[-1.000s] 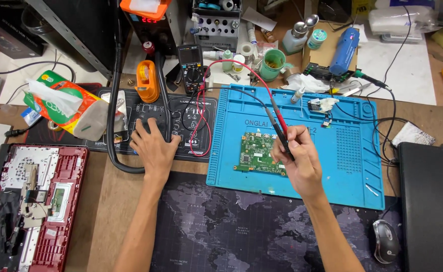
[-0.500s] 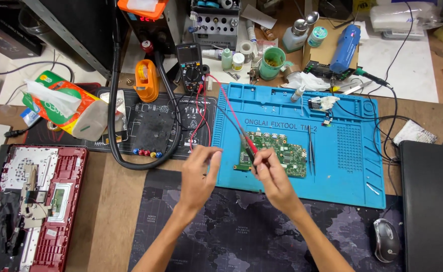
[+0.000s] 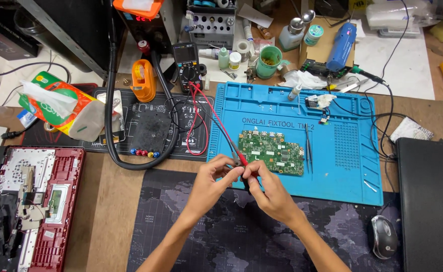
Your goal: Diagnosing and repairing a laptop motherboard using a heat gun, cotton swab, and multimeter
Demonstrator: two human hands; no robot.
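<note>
Probes (image 3: 242, 166) from the meter are pinched between both hands, left hand (image 3: 212, 182) and right hand (image 3: 271, 194) meeting just short of the green circuit board (image 3: 273, 152) on the blue mat (image 3: 342, 171). Looks like tips being readied for testing; next they'd need steady placement. Far left: an orange-green tissue pack (image 3: 55, 103).

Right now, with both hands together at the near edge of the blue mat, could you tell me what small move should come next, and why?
Probably split the probes, one per hand. Both hands, left hand and right hand, pinch the red probe and black probe together just short of the green circuit board, and neither tip touches it.
</note>
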